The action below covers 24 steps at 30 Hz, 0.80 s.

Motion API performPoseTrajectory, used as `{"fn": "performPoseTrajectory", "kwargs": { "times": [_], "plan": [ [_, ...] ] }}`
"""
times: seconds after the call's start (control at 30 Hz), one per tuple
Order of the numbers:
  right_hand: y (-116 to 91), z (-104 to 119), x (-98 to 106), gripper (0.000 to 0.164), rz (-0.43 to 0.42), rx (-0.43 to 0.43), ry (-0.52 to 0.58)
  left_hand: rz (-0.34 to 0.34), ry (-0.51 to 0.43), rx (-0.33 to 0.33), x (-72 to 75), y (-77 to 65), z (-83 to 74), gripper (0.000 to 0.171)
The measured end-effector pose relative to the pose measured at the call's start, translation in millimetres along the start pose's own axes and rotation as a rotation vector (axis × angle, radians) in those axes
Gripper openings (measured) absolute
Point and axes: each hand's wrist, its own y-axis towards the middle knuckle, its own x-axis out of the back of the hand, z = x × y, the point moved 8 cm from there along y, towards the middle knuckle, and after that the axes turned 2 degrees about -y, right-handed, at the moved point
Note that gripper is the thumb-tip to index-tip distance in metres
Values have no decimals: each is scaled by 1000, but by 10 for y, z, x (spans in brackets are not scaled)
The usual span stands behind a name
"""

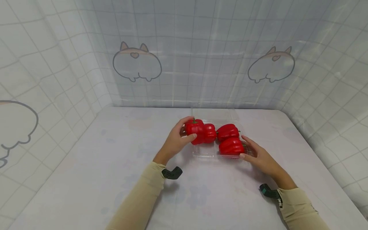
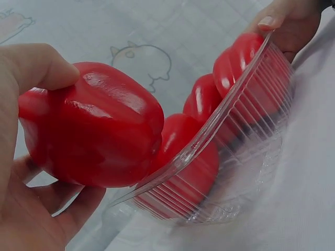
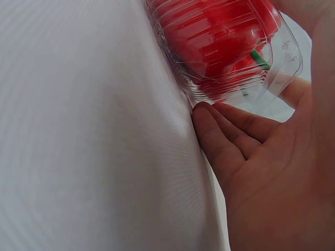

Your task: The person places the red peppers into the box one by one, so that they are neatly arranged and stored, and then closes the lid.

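Note:
My left hand (image 1: 174, 140) holds a red bell pepper (image 1: 195, 131) with a green stem, thumb on one side and fingers round the other. That pepper is at the left end of a clear plastic container (image 2: 248, 107), overlapping its rim in the left wrist view. Inside lie three more red bell peppers: one (image 1: 210, 133) beside the held pepper, and two at the right, one behind (image 1: 227, 132) and one in front (image 1: 231, 146). My right hand (image 1: 263, 161) grips the container's right end, thumb at the rim and fingers against the ribbed side wall.
The container's clear lid (image 1: 214, 114) lies folded open at the back. A pale cloth covers the table (image 1: 115, 166). Gridded curtains with cartoon animal outlines (image 1: 137, 64) stand at the back and both sides.

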Motion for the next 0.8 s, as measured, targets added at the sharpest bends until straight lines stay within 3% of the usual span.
{"fn": "performPoseTrajectory", "kwargs": {
  "times": [0.8],
  "plan": [
    [19,-10,9,87,5,-4,-2,22,81,-1,-160,-3,-2,78]
  ]
}}
